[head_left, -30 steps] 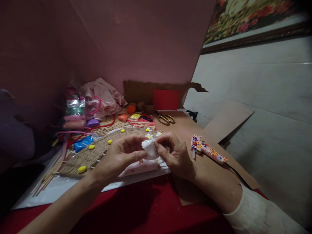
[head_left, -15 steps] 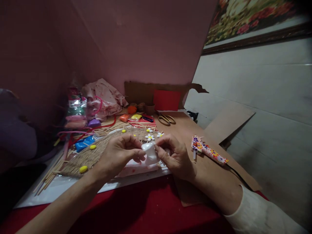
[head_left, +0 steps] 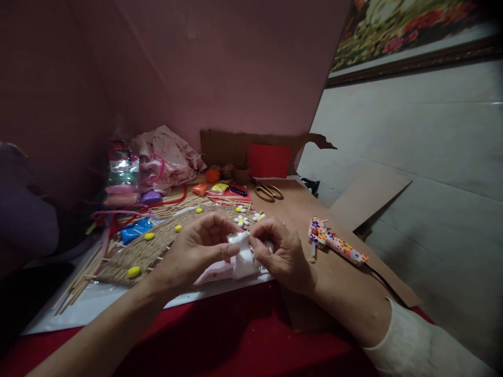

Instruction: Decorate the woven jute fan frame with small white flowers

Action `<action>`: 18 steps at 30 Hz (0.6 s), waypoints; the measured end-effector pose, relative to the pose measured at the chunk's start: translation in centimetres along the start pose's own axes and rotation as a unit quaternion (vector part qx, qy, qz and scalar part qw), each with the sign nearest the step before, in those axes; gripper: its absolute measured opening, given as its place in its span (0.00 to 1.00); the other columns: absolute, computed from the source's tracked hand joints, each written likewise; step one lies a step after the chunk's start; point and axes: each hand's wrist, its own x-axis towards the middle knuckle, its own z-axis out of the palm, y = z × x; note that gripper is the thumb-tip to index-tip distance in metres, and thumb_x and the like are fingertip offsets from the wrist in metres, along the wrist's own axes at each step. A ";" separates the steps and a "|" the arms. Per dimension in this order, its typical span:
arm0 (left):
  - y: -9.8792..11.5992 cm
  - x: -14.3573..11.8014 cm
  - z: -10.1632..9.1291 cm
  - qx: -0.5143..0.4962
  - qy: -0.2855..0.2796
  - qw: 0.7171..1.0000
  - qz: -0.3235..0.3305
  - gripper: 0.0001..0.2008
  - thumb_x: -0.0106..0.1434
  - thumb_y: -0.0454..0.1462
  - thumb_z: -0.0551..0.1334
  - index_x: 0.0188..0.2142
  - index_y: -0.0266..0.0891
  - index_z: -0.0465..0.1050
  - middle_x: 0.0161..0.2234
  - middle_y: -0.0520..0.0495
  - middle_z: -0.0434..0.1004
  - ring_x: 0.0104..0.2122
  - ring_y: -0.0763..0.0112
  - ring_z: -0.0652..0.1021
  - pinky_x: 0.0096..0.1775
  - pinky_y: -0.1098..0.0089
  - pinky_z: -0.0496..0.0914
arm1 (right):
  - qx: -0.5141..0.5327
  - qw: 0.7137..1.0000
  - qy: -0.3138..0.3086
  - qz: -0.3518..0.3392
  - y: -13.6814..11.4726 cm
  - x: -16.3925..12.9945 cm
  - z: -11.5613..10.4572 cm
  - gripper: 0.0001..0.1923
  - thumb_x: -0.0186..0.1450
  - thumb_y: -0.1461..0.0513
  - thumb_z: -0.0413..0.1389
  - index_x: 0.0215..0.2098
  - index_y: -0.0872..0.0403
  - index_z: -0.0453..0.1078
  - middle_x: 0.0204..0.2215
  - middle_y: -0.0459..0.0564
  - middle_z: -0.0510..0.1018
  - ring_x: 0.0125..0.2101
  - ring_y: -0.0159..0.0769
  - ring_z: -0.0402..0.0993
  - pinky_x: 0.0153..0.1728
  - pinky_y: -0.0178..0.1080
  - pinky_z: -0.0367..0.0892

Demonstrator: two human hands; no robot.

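Observation:
Both of my hands meet over the near edge of a woven straw mat [head_left: 135, 252]. My left hand [head_left: 194, 251] and my right hand [head_left: 281, 251] pinch a small white packet [head_left: 242, 257] between thumbs and fingertips, its top edge held by both. A pale pink patterned sheet [head_left: 214, 272] lies just under the packet. A few small white flowers with yellow centres [head_left: 241, 221] sit on the mat just beyond my fingers.
A flower-patterned glue gun [head_left: 337, 244] with a black cord lies right of my right hand on brown cardboard [head_left: 302, 207]. Scissors [head_left: 268, 191], thin wooden sticks [head_left: 74, 288], yellow beads [head_left: 132, 272], coloured clay packs and a crumpled pink bag [head_left: 167, 154] crowd the far side.
The white packet has gone from a bunched lump to a longer shape hanging down between my fingers. Both hands shifted slightly lower.

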 end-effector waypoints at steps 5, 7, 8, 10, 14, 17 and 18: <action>-0.2 0.2 0.1 -0.006 0.044 0.999 -0.020 0.10 0.48 0.31 0.69 0.30 0.35 0.72 0.27 0.51 0.74 0.26 0.76 0.74 0.27 0.75 0.71 | -0.017 0.998 -0.017 -0.059 -0.3 -0.1 -0.2 0.05 0.60 0.68 0.53 0.33 0.52 0.65 0.24 0.43 0.67 0.24 0.27 0.62 0.25 0.33 0.61; -0.3 0.2 0.2 0.002 0.062 0.998 -0.025 0.10 0.47 0.31 0.70 0.29 0.35 0.72 0.26 0.52 0.74 0.25 0.77 0.74 0.27 0.75 0.70 | -0.020 0.996 -0.031 -0.079 -0.5 -0.1 -0.2 0.05 0.61 0.68 0.52 0.34 0.52 0.64 0.26 0.44 0.68 0.25 0.28 0.64 0.26 0.33 0.62; -0.4 0.1 0.3 0.005 0.071 0.997 -0.026 0.10 0.47 0.31 0.70 0.29 0.35 0.71 0.26 0.52 0.74 0.25 0.77 0.73 0.28 0.75 0.70 | -0.024 0.995 -0.033 -0.086 -0.5 -0.2 -0.1 0.05 0.61 0.68 0.52 0.34 0.52 0.64 0.25 0.43 0.68 0.25 0.27 0.63 0.25 0.32 0.62; -0.7 0.1 0.5 0.014 0.090 0.995 -0.025 0.10 0.47 0.32 0.69 0.28 0.35 0.71 0.25 0.52 0.73 0.25 0.77 0.73 0.28 0.75 0.69 | -0.031 0.994 -0.027 -0.099 -0.5 -0.2 0.0 0.05 0.61 0.68 0.52 0.34 0.52 0.64 0.24 0.42 0.67 0.22 0.26 0.61 0.24 0.31 0.60; -1.2 -0.2 1.1 0.059 0.131 0.990 0.002 0.08 0.48 0.32 0.68 0.28 0.35 0.71 0.24 0.53 0.72 0.24 0.78 0.71 0.26 0.77 0.67 | -0.072 0.984 -0.049 -0.158 0.0 -0.3 0.2 0.04 0.61 0.68 0.51 0.33 0.54 0.65 0.23 0.42 0.69 0.22 0.26 0.61 0.23 0.31 0.59; -1.4 -0.4 1.4 0.092 0.145 0.985 0.021 0.06 0.50 0.32 0.66 0.29 0.36 0.71 0.23 0.54 0.70 0.23 0.79 0.69 0.24 0.78 0.64 | -0.111 0.972 -0.073 -0.195 0.3 -0.2 0.1 0.05 0.63 0.68 0.49 0.33 0.54 0.65 0.22 0.42 0.69 0.22 0.26 0.62 0.24 0.31 0.60; -1.4 -0.4 1.3 0.099 0.143 0.984 0.028 0.06 0.51 0.31 0.65 0.30 0.36 0.71 0.23 0.55 0.70 0.22 0.79 0.69 0.23 0.78 0.64 | -0.114 0.971 -0.075 -0.199 0.3 -0.2 0.0 0.05 0.64 0.68 0.49 0.33 0.54 0.66 0.22 0.42 0.69 0.22 0.26 0.63 0.24 0.31 0.60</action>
